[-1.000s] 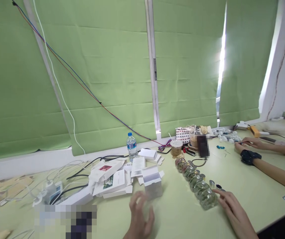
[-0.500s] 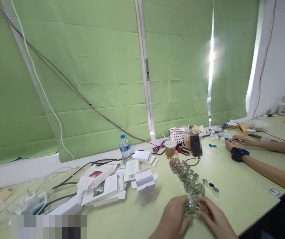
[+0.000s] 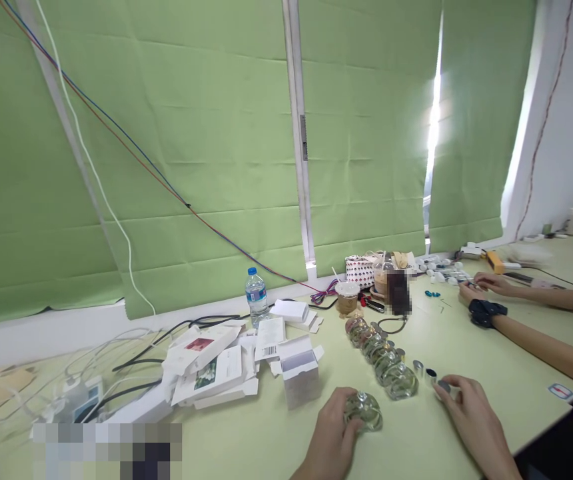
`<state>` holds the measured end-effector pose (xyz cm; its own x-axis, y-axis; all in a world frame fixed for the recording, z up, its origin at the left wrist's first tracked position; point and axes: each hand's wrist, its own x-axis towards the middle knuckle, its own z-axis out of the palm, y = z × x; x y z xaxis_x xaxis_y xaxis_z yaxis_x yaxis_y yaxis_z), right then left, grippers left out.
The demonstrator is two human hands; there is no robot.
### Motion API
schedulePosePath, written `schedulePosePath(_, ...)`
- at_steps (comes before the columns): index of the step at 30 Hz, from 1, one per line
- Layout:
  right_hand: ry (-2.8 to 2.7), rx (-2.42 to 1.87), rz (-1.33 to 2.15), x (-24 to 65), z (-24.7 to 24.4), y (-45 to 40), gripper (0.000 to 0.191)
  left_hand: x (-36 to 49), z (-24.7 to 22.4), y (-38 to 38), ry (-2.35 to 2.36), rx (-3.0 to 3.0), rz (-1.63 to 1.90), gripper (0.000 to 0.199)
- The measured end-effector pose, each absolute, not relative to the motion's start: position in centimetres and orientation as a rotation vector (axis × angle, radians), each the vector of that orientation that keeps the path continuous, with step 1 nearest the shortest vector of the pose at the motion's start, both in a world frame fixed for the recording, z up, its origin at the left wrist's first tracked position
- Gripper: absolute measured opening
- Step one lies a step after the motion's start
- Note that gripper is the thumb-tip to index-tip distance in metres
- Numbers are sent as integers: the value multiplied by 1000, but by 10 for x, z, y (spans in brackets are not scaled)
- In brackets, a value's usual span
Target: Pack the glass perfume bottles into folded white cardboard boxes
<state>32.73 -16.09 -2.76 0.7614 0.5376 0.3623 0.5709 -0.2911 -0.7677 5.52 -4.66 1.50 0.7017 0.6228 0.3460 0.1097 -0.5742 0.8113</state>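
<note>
My left hand [image 3: 335, 430] is closed around a round, clear-glass perfume bottle [image 3: 365, 412] standing upright on the table. My right hand [image 3: 474, 413] has its thumb and fingers at a small silver cap [image 3: 444, 386], pinching it. Two more silver caps, one [image 3: 418, 367] farther back and one [image 3: 431, 375] with its dark open end up, stand just left of those fingertips. Between the hands and beyond them runs a row of similar perfume bottles [image 3: 400, 383], some pinkish at the far end.
White cardboard boxes [image 3: 216, 373] lie piled at left, with an open box [image 3: 300, 377] nearest the bottles. Behind stand a water bottle [image 3: 256, 297] and a drink cup [image 3: 347, 298]. Cables and a power strip [image 3: 136, 407] lie left. Another person's hands [image 3: 481, 287] work at right.
The held bottle has moved left, away from the row, in my left hand. My right hand has let go of it and moved right to a silver cap.
</note>
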Motion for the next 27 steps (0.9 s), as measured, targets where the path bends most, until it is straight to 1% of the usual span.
schedulePosePath(2,-761,-1925,-17,320,-27,-164,44,48,13,-45,559,2097,807,34)
schedulePosePath(5,-713,-1762,126,298,-26,-168,46,36,11,-42,572,2101,817,33)
schedulePosePath(8,-801,-1570,312,268,-25,-166,43,26,12,-41,600,2100,815,33)
schedulePosePath(12,-928,-1557,422,242,-26,-158,42,22,14,-43,627,2116,813,32)
schedulePosePath(15,-1039,-1663,421,238,-27,-154,38,23,14,-45,617,2140,814,33)
schedulePosePath(18,-1241,-1765,370,235,-26,-151,26,24,14,-46,619,2151,822,34)
schedulePosePath(21,-1433,-1726,254,229,-25,-146,20,24,15,-46,600,2162,823,34)
schedulePosePath(24,-1491,-1678,170,228,-27,-144,26,24,16,-47,588,2173,819,34)
schedulePosePath(27,-1418,-1699,32,235,-34,-147,35,24,16,-47,598,2178,806,34)
